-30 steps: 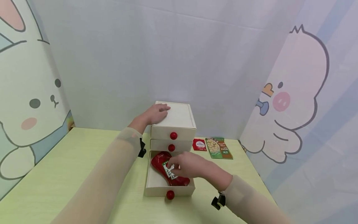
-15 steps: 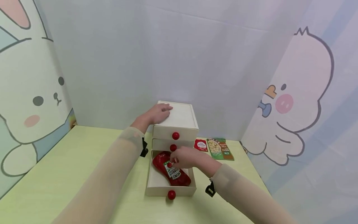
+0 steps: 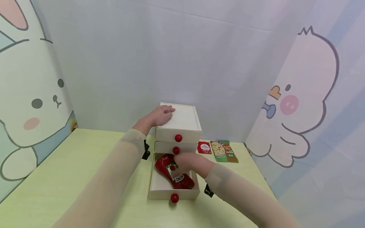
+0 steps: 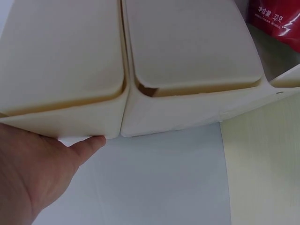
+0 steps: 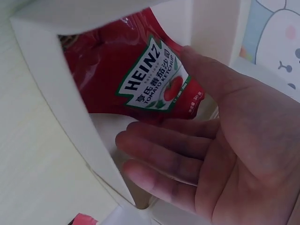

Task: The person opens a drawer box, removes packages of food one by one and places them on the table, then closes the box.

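A white tabletop drawer box (image 3: 186, 118) stands on the table, its bottom drawer (image 3: 161, 194) pulled out. Inside that drawer lies a red Heinz ketchup pouch (image 3: 163, 164), label up. My right hand (image 3: 189, 163) reaches into the drawer over the pouch's right side. In the right wrist view, the thumb (image 5: 197, 63) lies at the edge of the ketchup pouch (image 5: 105, 70), with the other fingers (image 5: 159, 154) loosely extended beside it, not curled round it. My left hand (image 3: 159, 116) rests on the box's top left edge, thumb along its side in the left wrist view.
Red round knobs mark the top drawer (image 3: 162, 135) and the middle drawer (image 3: 162, 147), both pushed in. Right of the box, a small red packet (image 3: 204, 147) and a green-brown food packet (image 3: 223, 151) lie on the table (image 3: 85, 158). A grey curtain (image 3: 119, 63) hangs behind.
My right hand rose slightly off the pouch with fingers curled, then came down again towards the drawer's rear right, fingers reaching in. The left hand stays on the box.
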